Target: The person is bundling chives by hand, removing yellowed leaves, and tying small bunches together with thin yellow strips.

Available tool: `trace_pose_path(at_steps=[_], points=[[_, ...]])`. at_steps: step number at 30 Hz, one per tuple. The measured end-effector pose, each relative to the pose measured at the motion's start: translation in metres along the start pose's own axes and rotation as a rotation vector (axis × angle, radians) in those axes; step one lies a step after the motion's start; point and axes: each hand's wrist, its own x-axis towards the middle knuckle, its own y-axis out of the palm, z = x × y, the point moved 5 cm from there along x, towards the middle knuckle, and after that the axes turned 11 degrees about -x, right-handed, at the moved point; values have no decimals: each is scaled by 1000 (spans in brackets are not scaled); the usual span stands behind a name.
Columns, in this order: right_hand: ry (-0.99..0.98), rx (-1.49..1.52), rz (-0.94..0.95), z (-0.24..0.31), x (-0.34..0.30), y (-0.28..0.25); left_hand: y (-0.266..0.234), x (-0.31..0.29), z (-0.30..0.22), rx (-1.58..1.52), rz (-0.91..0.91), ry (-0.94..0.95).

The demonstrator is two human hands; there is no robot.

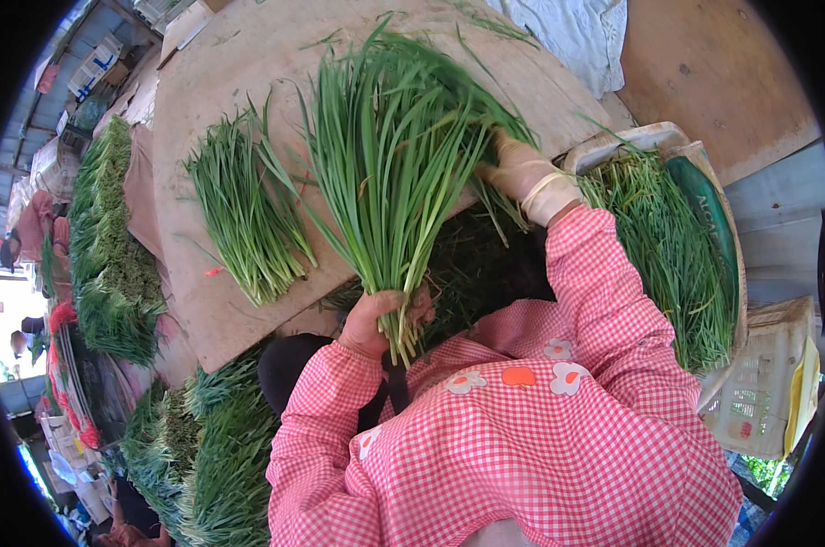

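Note:
My left hand (pixel 368 324) is closed round the pale stem ends of a bunch of garlic chives (pixel 385 182). The bunch stands up from the fist, its long green leaves fanning out over the board table. At the right side of these leaves is my right hand (pixel 522 173), in a pale glove with a band at the wrist. Its fingers are blurred and partly hidden among the leaf tips. A smaller bunch of chives (pixel 248 210) lies on the table to the left, stems toward me.
The wooden table (pixel 193 301) has a knife (pixel 184 41) at its far left. A crate (pixel 627 141) full of loose chives (pixel 658 246) stands on the right. Large chive heaps (pixel 111 246) lie at the left. A white cloth (pixel 567 36) hangs at the far side. Another person (pixel 36 223) is at the far left.

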Motion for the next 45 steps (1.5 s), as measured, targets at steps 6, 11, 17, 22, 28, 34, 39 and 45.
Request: trace_pose_path(at_steps=[6,11,17,22,28,34,39,45], points=[[22,9,143,-16,12,-4,-16,-5,-2,23,-38,35],[-259,-128,32,10,-33,-7,-40,3,8,-100,-252,36],[-166,271,824,77,-68,37,-57,7,19,6,-302,-45],[-376,489,600,76,-60,83,-38,7,22,-153,-286,-44],[-392,542,803,80,-67,79,-25,2,19,-317,-252,-66],[-424,798,1012,96,-72,58,-26,0,19,-445,-133,-96],[-407,1090,950,94,-61,21,-12,-8,14,-221,98,-196],[-65,1439,734,85,-53,12,5,-20,14,225,28,-228]])
